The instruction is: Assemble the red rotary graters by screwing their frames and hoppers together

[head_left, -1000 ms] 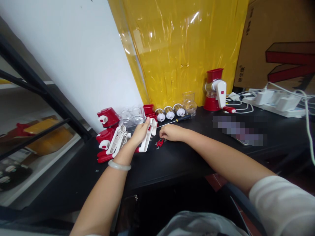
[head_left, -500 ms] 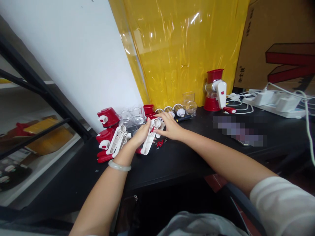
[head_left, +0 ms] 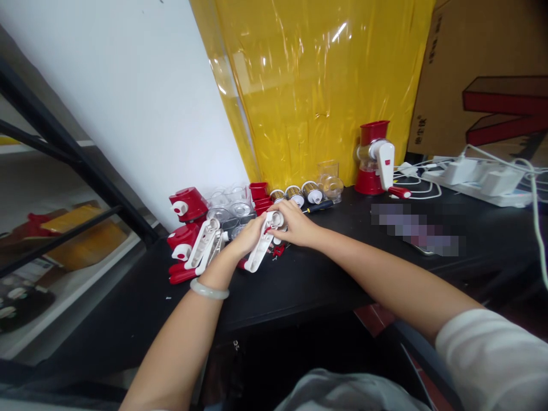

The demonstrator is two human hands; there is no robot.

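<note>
My left hand point(head_left: 248, 237) holds a white crank handle point(head_left: 258, 255) tilted above the black table, its hollow ribbed side facing up. My right hand point(head_left: 297, 225) closes around the handle's upper end, the thumb against a small red plastic piece point(head_left: 268, 230) in the hollow. Part of the handle is hidden by my fingers. Below my right hand lie more small red pieces point(head_left: 278, 250) and what look like small screws. Other white crank handles point(head_left: 201, 242) with red grips lie left of my left hand.
Red grater bodies point(head_left: 188, 204), clear plastic parts point(head_left: 240, 200) and grater drums point(head_left: 294, 194) stand along the back. A screwdriver point(head_left: 321, 206) lies behind my right hand. Farther right are an assembled drum grater point(head_left: 371, 165), a blurred-out flat object point(head_left: 415, 231) and a power strip point(head_left: 492, 185) with cables.
My right hand has moved slightly down and its fingers have drawn in around the handle's upper end. The handle has shifted slightly down in my left hand.
</note>
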